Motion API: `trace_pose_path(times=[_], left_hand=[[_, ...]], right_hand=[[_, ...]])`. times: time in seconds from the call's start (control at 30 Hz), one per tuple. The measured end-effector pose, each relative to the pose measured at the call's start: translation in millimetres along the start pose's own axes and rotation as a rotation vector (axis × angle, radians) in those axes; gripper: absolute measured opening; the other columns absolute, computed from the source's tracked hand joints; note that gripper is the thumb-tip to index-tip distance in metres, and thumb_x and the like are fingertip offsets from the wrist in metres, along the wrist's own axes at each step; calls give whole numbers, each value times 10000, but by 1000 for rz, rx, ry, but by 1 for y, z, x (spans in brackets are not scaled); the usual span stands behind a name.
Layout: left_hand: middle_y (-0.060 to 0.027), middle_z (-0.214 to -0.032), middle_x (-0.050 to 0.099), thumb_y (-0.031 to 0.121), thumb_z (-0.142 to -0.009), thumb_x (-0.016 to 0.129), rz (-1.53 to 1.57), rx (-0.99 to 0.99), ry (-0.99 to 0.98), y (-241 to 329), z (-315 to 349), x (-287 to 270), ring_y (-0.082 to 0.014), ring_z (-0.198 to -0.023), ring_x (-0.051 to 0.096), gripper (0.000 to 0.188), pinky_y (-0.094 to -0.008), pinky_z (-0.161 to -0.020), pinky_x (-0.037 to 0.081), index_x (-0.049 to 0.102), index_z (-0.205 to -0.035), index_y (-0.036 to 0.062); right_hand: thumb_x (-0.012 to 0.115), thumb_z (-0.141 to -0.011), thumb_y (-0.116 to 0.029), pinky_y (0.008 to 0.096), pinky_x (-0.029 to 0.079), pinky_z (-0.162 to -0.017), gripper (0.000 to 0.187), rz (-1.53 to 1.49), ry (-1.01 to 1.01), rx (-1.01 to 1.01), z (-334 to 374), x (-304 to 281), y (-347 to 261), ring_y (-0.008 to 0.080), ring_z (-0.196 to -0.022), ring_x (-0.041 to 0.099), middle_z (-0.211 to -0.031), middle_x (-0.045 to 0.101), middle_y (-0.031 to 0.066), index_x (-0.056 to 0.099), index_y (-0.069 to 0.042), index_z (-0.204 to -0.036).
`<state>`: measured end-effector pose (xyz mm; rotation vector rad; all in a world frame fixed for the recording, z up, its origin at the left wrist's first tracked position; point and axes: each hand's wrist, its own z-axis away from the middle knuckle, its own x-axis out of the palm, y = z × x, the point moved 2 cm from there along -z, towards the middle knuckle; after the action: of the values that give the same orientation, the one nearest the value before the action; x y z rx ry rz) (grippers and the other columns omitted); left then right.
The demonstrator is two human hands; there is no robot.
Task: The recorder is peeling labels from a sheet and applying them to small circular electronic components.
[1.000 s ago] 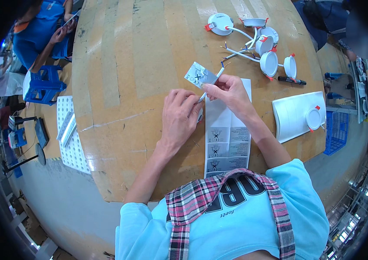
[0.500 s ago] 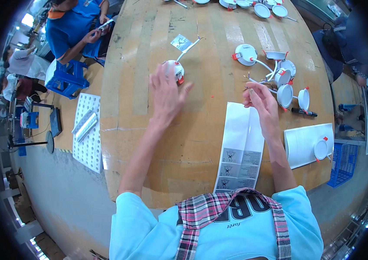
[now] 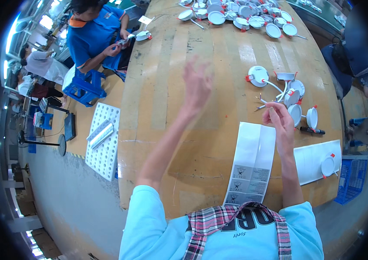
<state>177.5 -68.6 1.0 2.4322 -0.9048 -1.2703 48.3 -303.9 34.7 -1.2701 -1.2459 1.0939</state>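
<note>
My left hand (image 3: 197, 86) is raised over the middle of the table, smeared by motion, its fingers apart and holding nothing. My right hand (image 3: 281, 123) is above the top of a label sheet (image 3: 255, 138), its fingers curled and pinched together; whatever is between the tips, if anything, cannot be made out. Just beyond those fingertips lie bare cable ends of a cluster of white round downlights (image 3: 294, 97) with red clips. One downlight (image 3: 142, 35) lies at the far left table edge, with a pale label (image 3: 145, 20) on its cable.
Many downlights (image 3: 244, 13) are heaped at the far end. A black marker (image 3: 312, 130) and a white sheet stack (image 3: 309, 162) bearing one downlight (image 3: 327, 165) lie at right. A co-worker in blue (image 3: 97, 37) sits far left, beside a blue stool (image 3: 86, 84). A perforated white board (image 3: 101, 151) stands left.
The labelled downlight has gone from under my left hand to the far left edge near the co-worker. My left hand has moved up and right relative to the table. The view has shifted.
</note>
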Motion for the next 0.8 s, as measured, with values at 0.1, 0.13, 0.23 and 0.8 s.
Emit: trace_pose_path(times=[0.1,0.13,0.23,0.8], left_hand=[[-193,-1294,443,108,-820,654,113,-35,-124,9,32,8,-355,-1229,407,333,-447,-1032,331,593,-1139,32],[-204,-1265,459,97,-821,648,171,-49,-196,11,38,13,-358,-1190,437,336,-441,-1017,346,585,-1140,14],[-190,-1233,490,137,-840,647,312,-60,-250,26,47,23,-346,-1183,453,341,-409,-1008,369,569,-1146,9],[-194,-1331,420,108,-748,672,343,186,-325,59,-5,70,-362,-1256,387,591,-426,-1075,305,451,-1285,-1]], right_hand=[[521,-962,-128,213,445,-679,185,3,-41,-6,0,4,-3,72,-732,534,-811,572,21,591,12,-1060],[521,-962,-128,213,445,-679,185,1,-40,-5,0,5,-4,72,-732,534,-811,572,21,591,12,-1060],[529,-957,-118,217,442,-669,171,13,-63,29,0,5,-4,75,-733,532,-809,569,23,602,17,-1031],[540,-947,-106,203,455,-692,167,39,71,-90,-7,-33,-35,61,-759,555,-805,593,13,616,25,-1016]])
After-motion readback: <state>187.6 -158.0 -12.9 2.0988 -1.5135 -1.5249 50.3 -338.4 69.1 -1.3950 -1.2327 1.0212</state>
